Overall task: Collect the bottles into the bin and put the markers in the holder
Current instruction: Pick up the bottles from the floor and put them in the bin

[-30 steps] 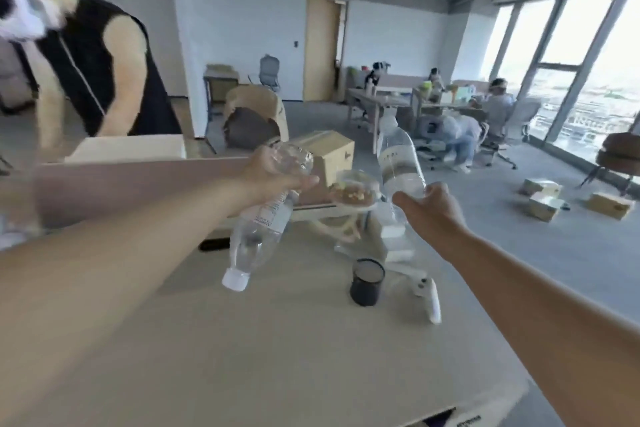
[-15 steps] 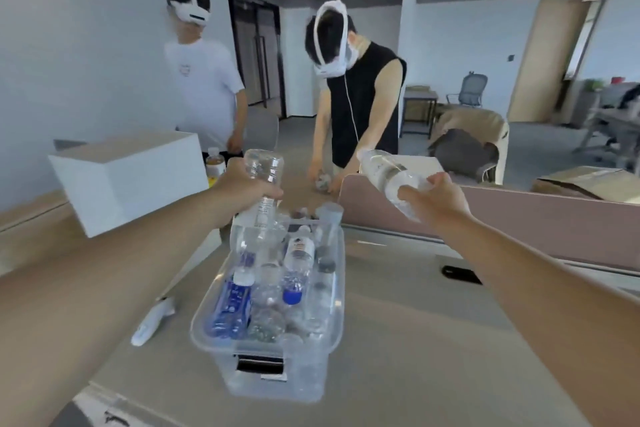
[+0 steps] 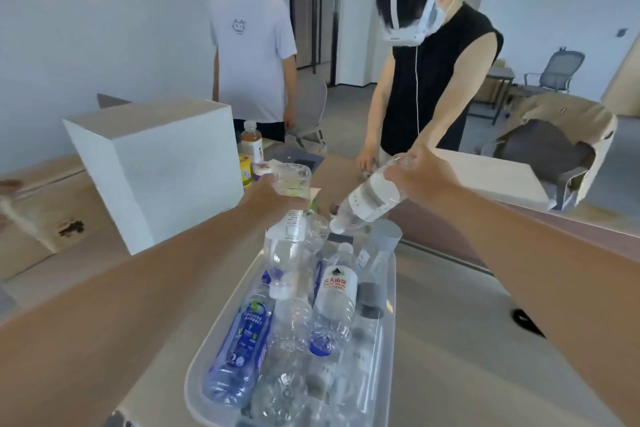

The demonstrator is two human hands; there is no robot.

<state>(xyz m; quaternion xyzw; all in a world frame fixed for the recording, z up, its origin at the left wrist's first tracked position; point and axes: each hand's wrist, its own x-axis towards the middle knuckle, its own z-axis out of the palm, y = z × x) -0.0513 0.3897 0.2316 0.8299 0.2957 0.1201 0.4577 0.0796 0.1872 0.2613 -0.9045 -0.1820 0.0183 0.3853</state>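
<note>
A clear plastic bin (image 3: 390, 291) stands on the desk in front of me, holding several bottles, among them a blue-labelled one (image 3: 242, 340) and a red-lettered one (image 3: 337, 295). My left hand (image 3: 273, 192) grips a clear bottle (image 3: 287, 239) by its base, cap pointing down into the bin. My right hand (image 3: 415, 177) holds a second clear bottle (image 3: 370, 199) by its base, tilted cap-down over the bin's far end. No markers or holder are visible.
A white box (image 3: 156, 163) stands on the desk left of the bin. Two people with headsets stand across the desk, one (image 3: 436, 87) leaning over it. Small bottles and a yellow jar (image 3: 247, 163) sit behind the box. A low divider (image 3: 450, 236) runs along the right.
The view came closer over the bin. Both hands lowered and tipped their bottles cap-down toward the bin; the left bottle now reaches in among the others.
</note>
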